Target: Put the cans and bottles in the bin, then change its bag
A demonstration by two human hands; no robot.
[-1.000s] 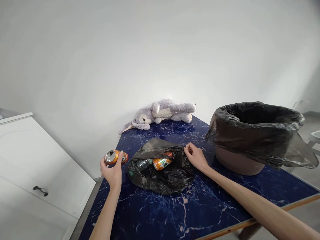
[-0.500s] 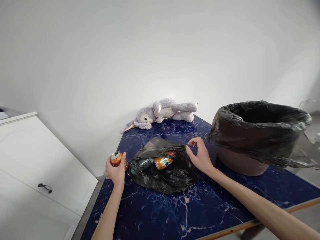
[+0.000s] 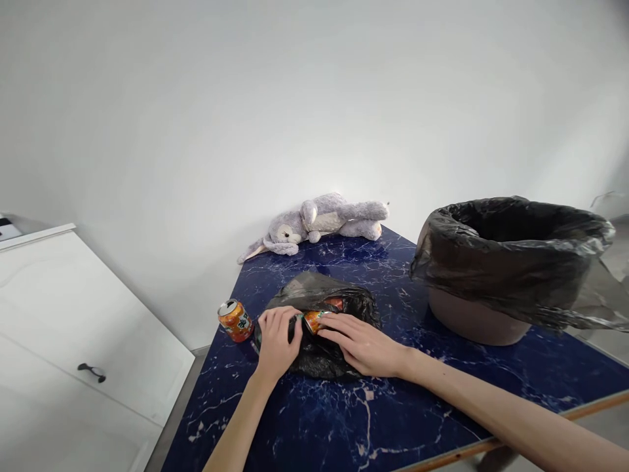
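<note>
A crumpled black plastic bag (image 3: pixel 314 362) lies open on the table with an orange drink can (image 3: pixel 312 321) inside. A patch of red (image 3: pixel 335 303) shows behind that can. My left hand (image 3: pixel 280 337) reaches over the bag's left side, fingers curled around a dark shiny item that it mostly hides. From the right, my right hand (image 3: pixel 366 342) lays its stretched fingers on the can in the bag. Another orange can (image 3: pixel 236 321), opened at the top, stands upright left of my left hand, apart from it.
At the right stands a brown bin (image 3: pixel 476 321) lined with a black bag (image 3: pixel 501 269). A grey plush rabbit (image 3: pixel 319 223) lies against the wall at the back of the blue marbled table (image 3: pixel 314 426). Left of the table is a white cabinet (image 3: pixel 88 314).
My left hand has let go of the opened can, now standing on the table, and moved right onto the bag's contents. My right hand moved left from the bag's edge onto the can inside.
</note>
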